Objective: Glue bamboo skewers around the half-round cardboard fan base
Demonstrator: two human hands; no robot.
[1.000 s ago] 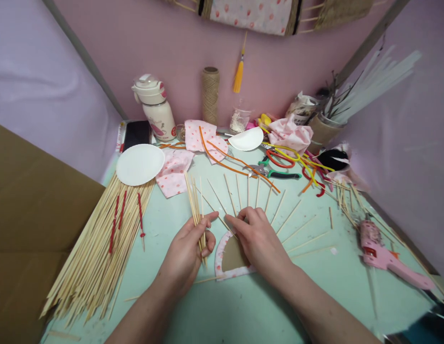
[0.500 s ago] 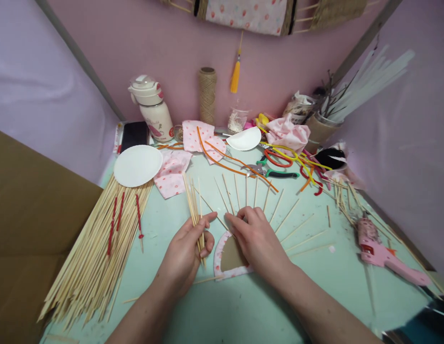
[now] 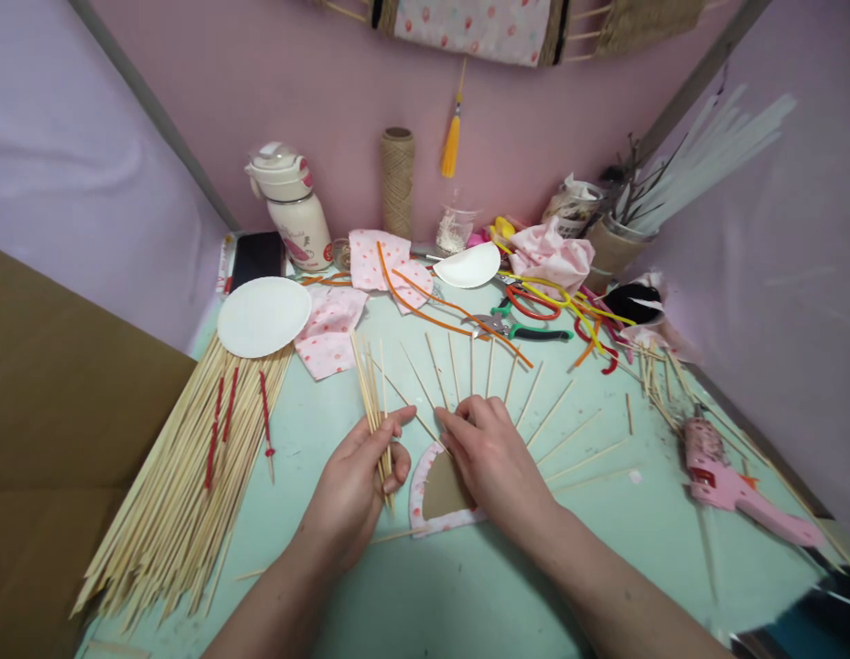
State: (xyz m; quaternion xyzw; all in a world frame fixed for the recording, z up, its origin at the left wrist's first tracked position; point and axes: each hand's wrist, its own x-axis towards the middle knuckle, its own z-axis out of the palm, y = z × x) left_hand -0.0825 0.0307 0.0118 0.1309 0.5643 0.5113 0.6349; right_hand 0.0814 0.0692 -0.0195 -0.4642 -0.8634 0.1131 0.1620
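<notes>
My left hand [image 3: 360, 471] is closed round a small upright bundle of bamboo skewers [image 3: 368, 384], its index finger stretched towards a slanting skewer at the left of a fan of skewers [image 3: 549, 410]. The fan spreads out from a half-round piece of brown cardboard [image 3: 444, 490] edged with pink-dotted white fabric. My right hand [image 3: 497, 458] lies over the upper part of this piece. Its fingers are pinched at the lower end of a skewer [image 3: 419, 375] in the fan; the fingertips are partly hidden behind the hand.
On the left lies a large pile of bamboo skewers [image 3: 170, 494] with a white paper disc [image 3: 263, 317] on top. A pink glue gun [image 3: 740, 499] rests on the right. Pruning shears [image 3: 517, 329], orange strips and fabric scraps [image 3: 328, 334] lie behind, before a bottle [image 3: 294, 210] and a twine spool [image 3: 397, 183].
The skewer at my right fingertips has swung a little to the left at its top. My right fingertips have shifted slightly; my left hand stays with its bundle.
</notes>
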